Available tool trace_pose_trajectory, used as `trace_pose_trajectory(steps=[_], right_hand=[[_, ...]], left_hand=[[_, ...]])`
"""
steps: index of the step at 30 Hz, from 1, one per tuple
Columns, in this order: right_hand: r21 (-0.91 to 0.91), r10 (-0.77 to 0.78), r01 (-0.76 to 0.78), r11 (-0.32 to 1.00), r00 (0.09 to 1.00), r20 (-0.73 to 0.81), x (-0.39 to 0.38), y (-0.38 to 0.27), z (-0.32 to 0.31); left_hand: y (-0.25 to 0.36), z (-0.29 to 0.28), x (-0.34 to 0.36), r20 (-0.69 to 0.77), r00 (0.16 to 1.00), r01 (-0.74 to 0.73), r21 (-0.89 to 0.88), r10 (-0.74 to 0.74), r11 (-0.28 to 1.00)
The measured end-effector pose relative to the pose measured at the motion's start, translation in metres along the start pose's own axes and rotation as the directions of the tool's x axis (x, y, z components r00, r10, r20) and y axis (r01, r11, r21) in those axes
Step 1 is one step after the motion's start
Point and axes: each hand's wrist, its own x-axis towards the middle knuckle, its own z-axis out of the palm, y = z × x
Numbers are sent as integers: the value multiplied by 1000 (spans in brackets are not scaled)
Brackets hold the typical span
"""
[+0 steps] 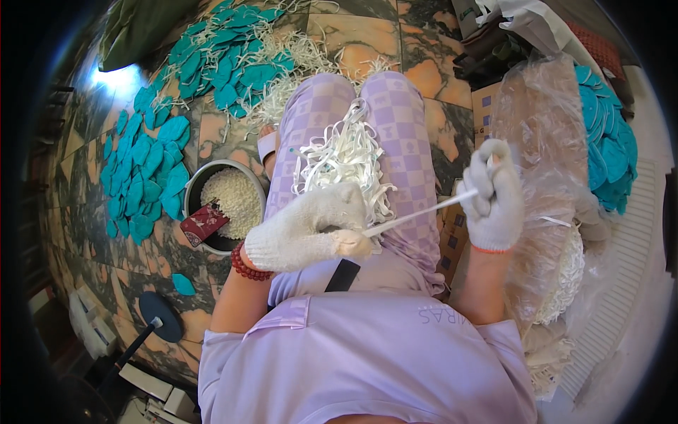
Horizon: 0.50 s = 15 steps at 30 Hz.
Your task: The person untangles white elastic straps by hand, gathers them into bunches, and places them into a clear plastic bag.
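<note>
A narrow white elastic strap (pixel 424 210) is drawn taut between my hands above my lap. My left hand (pixel 307 230), in a white knit glove with the thumb tip bare, pinches its lower end. Higher and to the right, my right hand (pixel 492 194), gloved the same way, is closed on the other end. Between my knees lies a tangled heap of white straps (pixel 346 159) on the lilac checked trousers. A small black strip (pixel 343 275) shows below my left hand.
Teal flat pieces (pixel 145 169) lie piled on the marble floor at left, with loose straps (pixel 282 85) farther back. Beside my left leg stands a grey pot (pixel 189 194) of white pellets with a red packet (pixel 203 224). Plastic-lined cardboard (pixel 533 120) and more teal pieces (pixel 607 141) are at right.
</note>
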Motion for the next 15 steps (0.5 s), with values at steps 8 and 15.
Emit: trace_pose_trajectory(steps=[8,15], right_hand=[[-896,166,379,232,892,420,-19,20,31],[51,189,-192,980,980,66,-25,38,50]], left_hand=[[8,27,13,-87,963,255,1,-254,967],[-11,37,3,-198,949,237,-60,-244,970]])
